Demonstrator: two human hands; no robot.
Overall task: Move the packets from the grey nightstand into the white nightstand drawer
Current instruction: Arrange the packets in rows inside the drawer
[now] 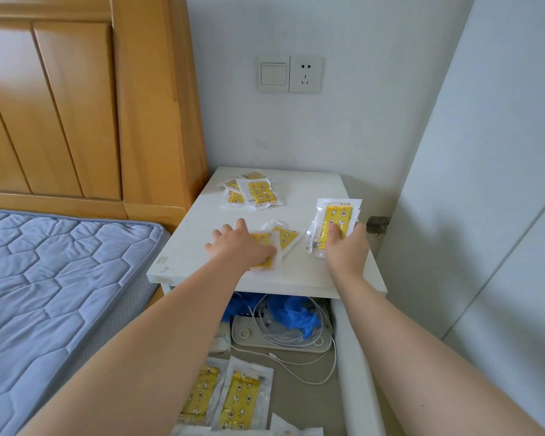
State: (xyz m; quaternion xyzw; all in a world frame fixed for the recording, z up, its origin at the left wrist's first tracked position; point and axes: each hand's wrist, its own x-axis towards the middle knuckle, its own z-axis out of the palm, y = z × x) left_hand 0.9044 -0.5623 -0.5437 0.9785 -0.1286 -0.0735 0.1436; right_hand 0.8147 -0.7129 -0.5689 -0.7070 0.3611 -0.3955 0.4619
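Yellow packet (332, 229) upright in right grip (346, 243); left hand (238, 243) flat on another packet (266, 250)

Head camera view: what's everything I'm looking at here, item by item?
Nightstand top: one, white, against the wall beside the bed.
Packets at the back: a small overlapping pile, yellow in clear wrap, exact count unclear, on the top's far left.
Packets at the front: at least two, yellow, partly under the left hand.
Held packets: a small stack, yellow, count unclear.
Open drawer: one, white, below the top.
Drawer packets: at least two, yellow, near end.
Cables: white, in the drawer.
Blue plastic: crumpled, drawer's far end.
Mattress: blue quilted.
Headboard: wooden.
Switch and socket: white, on the wall.
Left hand: pressing on the front packets.
Right hand: gripping the held packets.
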